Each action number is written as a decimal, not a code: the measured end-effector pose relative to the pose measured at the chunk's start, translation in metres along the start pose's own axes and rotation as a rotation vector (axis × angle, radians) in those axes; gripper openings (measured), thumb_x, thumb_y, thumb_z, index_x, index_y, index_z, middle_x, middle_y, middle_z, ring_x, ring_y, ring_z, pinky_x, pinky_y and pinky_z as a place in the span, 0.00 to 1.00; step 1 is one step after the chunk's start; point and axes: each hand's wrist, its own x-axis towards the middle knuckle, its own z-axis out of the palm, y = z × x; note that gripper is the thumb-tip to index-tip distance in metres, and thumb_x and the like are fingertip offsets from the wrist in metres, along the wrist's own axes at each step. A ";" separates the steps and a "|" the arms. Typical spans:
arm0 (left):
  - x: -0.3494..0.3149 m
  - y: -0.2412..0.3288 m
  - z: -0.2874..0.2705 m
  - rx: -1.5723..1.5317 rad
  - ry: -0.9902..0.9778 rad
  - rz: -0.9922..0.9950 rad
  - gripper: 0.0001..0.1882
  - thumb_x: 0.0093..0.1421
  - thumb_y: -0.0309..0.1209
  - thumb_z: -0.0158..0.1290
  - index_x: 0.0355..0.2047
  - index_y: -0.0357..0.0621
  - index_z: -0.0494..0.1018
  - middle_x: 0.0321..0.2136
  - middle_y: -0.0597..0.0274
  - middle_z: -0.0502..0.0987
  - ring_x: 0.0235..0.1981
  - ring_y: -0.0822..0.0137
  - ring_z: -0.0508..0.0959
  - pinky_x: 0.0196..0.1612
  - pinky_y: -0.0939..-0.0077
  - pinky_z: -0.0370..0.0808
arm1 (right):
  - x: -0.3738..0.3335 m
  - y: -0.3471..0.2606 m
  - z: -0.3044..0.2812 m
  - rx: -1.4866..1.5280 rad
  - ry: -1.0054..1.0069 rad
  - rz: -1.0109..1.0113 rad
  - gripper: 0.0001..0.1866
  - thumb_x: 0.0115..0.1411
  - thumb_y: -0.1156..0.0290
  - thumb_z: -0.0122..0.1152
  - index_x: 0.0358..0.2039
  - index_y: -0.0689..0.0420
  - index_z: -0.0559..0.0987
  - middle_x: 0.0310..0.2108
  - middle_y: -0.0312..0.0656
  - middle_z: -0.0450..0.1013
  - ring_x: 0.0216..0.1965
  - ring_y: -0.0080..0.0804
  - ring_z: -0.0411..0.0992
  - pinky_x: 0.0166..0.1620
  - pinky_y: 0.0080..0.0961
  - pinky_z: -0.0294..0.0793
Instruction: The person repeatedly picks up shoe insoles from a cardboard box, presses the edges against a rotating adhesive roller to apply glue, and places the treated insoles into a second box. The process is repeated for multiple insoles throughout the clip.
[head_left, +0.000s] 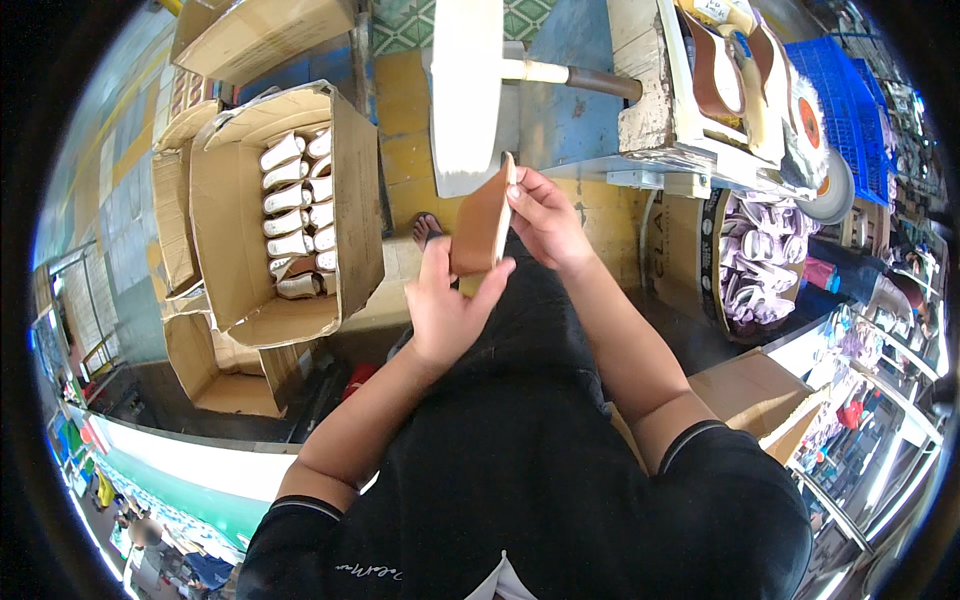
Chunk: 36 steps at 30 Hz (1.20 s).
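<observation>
Between my two hands is a brown shoe sole (482, 225) with a pale edge, tilted up in front of my body. My left hand (440, 310) grips its near end, thumb on the pale edge and fingers on the brown side. At the far end, my right hand (552, 222) pinches it between thumb and fingers. Just beyond the sole's far tip stands a large white wheel (467, 90), mounted on a shaft (575, 76) coming from the right. Whether the tip touches the wheel I cannot tell.
To the left, an open cardboard box (240, 225) contains rows of white-and-brown soles (288, 196). Brown soles (712, 75) rest on the bench at upper right, near blue crates (830, 110). A box below holds pale purple shoe parts (762, 250). Another carton (750, 385) sits by my right elbow.
</observation>
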 end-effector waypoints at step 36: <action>0.055 0.005 0.020 -0.057 0.138 -0.175 0.26 0.65 0.35 0.79 0.46 0.31 0.75 0.32 0.60 0.86 0.33 0.80 0.84 0.36 0.78 0.82 | 0.054 0.020 0.012 0.363 0.312 0.142 0.09 0.82 0.68 0.62 0.53 0.61 0.82 0.46 0.39 0.85 0.45 0.30 0.84 0.54 0.34 0.86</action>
